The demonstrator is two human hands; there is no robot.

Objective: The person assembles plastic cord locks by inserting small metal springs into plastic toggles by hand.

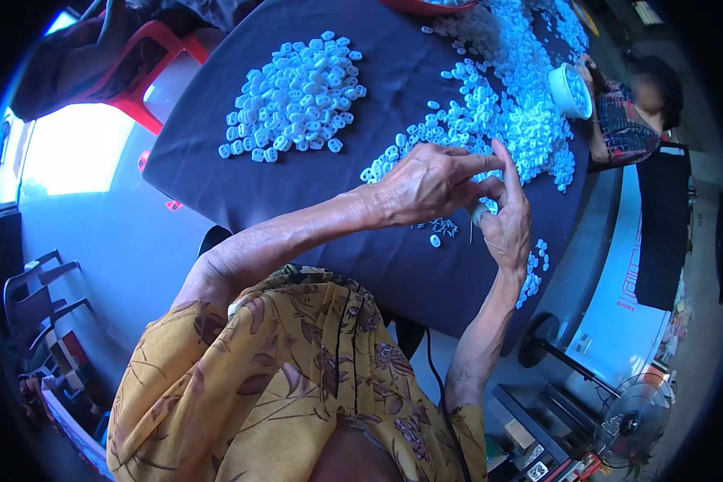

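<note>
Both hands meet above the dark-covered table, near its front edge. My left hand (427,183) reaches across with bent fingers against the right one; what its fingertips pinch, if anything, is hidden. My right hand (508,229) is closed on a small white oval plastic piece (488,206), with its index finger raised. Something thin and pale hangs just below the fingers, too fine to name. Under the hands lie a single white piece (435,240) and a little heap of thin dark bits (445,227).
A separate pile of white pieces (297,96) lies at left; a larger spread (530,120) covers the right and far side. Beyond it a person (639,112) sits by a white tub (570,91). A red basin (430,6), a red chair (149,68) and a fan (635,422) stand around.
</note>
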